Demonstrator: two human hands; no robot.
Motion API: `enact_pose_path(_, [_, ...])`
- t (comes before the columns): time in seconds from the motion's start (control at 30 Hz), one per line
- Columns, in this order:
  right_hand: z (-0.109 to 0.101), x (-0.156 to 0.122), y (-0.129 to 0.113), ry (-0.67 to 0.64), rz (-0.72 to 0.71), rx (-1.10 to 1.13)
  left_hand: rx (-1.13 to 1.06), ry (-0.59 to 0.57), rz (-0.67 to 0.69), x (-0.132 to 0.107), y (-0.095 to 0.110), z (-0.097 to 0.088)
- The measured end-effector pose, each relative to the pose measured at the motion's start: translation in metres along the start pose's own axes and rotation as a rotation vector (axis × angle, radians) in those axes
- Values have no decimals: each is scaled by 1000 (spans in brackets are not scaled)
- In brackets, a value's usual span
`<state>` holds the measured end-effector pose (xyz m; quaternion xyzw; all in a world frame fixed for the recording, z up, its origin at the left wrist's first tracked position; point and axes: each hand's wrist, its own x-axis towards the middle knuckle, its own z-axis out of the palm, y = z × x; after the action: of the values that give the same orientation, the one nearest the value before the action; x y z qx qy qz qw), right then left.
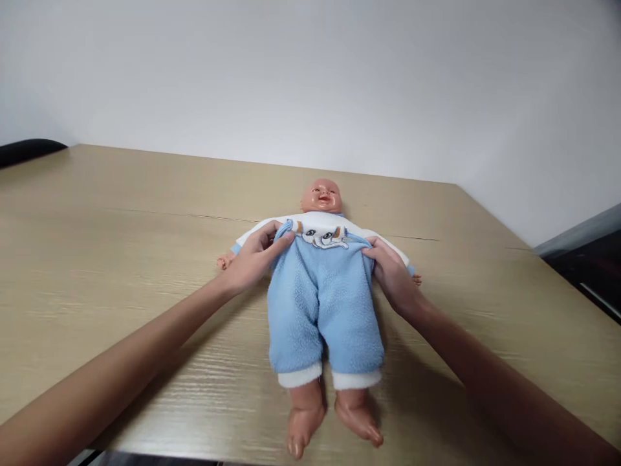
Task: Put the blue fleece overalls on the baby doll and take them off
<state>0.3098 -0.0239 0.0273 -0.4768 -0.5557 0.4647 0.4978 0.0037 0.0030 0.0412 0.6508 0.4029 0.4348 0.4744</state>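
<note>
A baby doll (322, 196) lies on its back with its head away from me and its bare feet toward me. It wears a white top (310, 222) with an animal face on the chest and fuzzy blue pants (323, 298) with white cuffs. My left hand (255, 255) pinches the waistband of the pants at its left corner. At the opposite corner, my right hand (389, 266) grips the waistband between thumb and fingers. The waistband is stretched wide across the doll's belly, below the animal's eyes. The doll's arms spread out to both sides, partly behind my hands.
The doll rests on a light wooden table (145, 278) with a seam running across it. A pale wall (291, 84) stands behind. Dark objects show past the table at the far left (29, 151) and at the right (592, 259).
</note>
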Motion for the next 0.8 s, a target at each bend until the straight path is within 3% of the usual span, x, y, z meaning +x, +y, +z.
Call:
enact_pose_path(0.1, [3, 1, 17, 21, 99, 68, 6, 27, -70, 6, -21, 5])
enact_pose_path(0.2, [12, -7, 22, 40, 248, 301, -107, -8, -138, 7, -41, 9])
enact_pose_path(0.33, [17, -11, 16, 74, 440, 492, -271, -42, -193, 6, -46, 10])
enact_pose_path(0.4, [11, -10, 15, 2, 418, 489, -239, -55, -194, 3, -40, 3])
enact_pose_path(0.5, [-3, -11, 15, -205, 336, 394, -34, -87, -150, -4, -31, -16])
enact_pose_path(0.57, [-10, -14, 15, -260, 298, 343, 59, -136, -132, -8, -29, -27])
enact_pose_path(0.67, [-9, -19, 14, -160, 317, 385, -60, -177, -184, -11, -34, -29])
enact_pose_path(0.8, [6, -18, 15, -25, 423, 450, -379, -17, -253, -10, -46, -8])
